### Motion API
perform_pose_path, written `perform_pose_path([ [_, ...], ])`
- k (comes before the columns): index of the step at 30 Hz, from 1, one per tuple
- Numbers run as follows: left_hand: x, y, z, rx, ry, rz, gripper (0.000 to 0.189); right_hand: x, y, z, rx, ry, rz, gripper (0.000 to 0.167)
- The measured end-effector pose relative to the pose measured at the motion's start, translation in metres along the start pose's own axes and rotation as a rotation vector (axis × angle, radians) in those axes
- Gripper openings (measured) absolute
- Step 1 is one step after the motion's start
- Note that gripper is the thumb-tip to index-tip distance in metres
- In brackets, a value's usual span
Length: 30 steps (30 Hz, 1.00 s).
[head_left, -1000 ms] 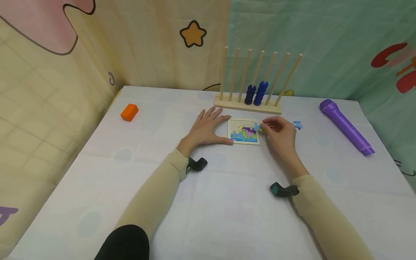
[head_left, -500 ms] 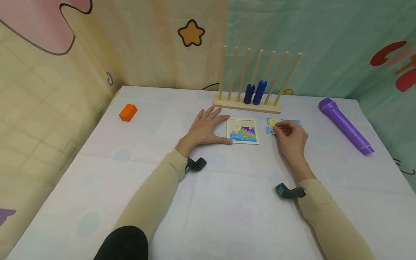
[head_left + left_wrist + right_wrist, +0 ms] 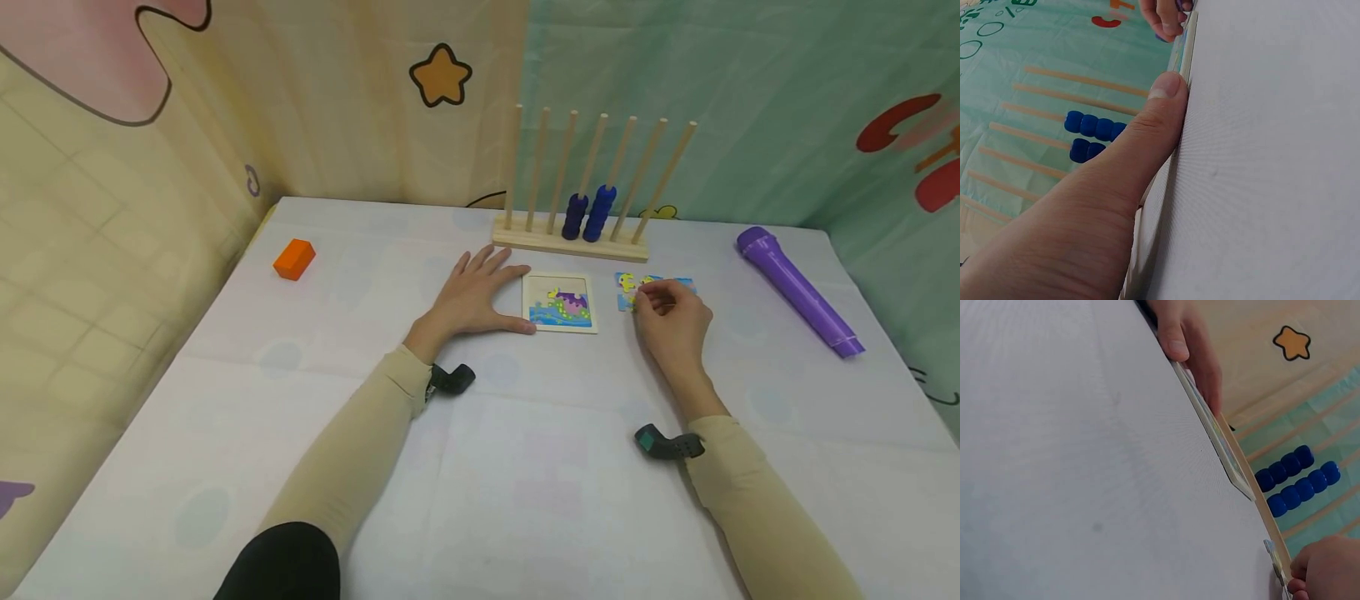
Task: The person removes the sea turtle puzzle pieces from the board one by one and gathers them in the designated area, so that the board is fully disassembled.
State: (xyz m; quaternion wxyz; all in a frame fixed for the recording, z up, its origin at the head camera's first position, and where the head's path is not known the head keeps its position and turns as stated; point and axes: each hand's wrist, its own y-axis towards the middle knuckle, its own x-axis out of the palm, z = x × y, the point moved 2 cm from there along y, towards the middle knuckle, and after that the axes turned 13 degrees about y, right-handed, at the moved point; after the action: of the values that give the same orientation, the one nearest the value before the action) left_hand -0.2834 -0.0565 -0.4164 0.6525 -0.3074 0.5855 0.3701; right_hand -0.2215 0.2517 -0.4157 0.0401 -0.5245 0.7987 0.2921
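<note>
A small jigsaw puzzle board (image 3: 561, 287) in a pale wooden frame lies on the table, its lower part filled with a purple, green and blue picture. My left hand (image 3: 480, 296) rests at the board's left side, fingers spread, thumb along the near corner. To the right of the board, loose puzzle pieces (image 3: 625, 283) in blue and yellow lie close together. My right hand (image 3: 672, 321) is over them, pinching a puzzle piece between thumb and fingertips and covering part of the group. In the right wrist view, a piece (image 3: 1270, 553) shows edge-on beside the curled fingers.
Behind the board stands a wooden peg rack (image 3: 570, 243) with dark blue beads (image 3: 599, 215) on two of its pegs. A purple tube-shaped toy (image 3: 798, 292) lies at the right, and an orange block (image 3: 295, 259) sits at the far left.
My right hand has moved right, away from the board's right edge, carrying a puzzle piece to the loose pieces. In the last half second it has barely shifted. My left hand stays put.
</note>
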Motion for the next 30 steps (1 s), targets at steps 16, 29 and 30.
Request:
perform_pose_path([
  [16,-0.001,-0.001,0.000,-0.005,0.006,-0.009,0.105,0.005,-0.003,-0.008,-0.040,-0.019,-0.016,0.015],
  [29,-0.001,-0.002,0.001,-0.009,0.003,-0.007,0.105,0.022,-0.005,-0.019,-0.086,0.033,-0.095,0.014],
  [30,-0.001,-0.002,0.001,-0.010,0.004,-0.007,0.105,0.025,-0.005,-0.021,-0.086,0.034,-0.110,0.015],
])
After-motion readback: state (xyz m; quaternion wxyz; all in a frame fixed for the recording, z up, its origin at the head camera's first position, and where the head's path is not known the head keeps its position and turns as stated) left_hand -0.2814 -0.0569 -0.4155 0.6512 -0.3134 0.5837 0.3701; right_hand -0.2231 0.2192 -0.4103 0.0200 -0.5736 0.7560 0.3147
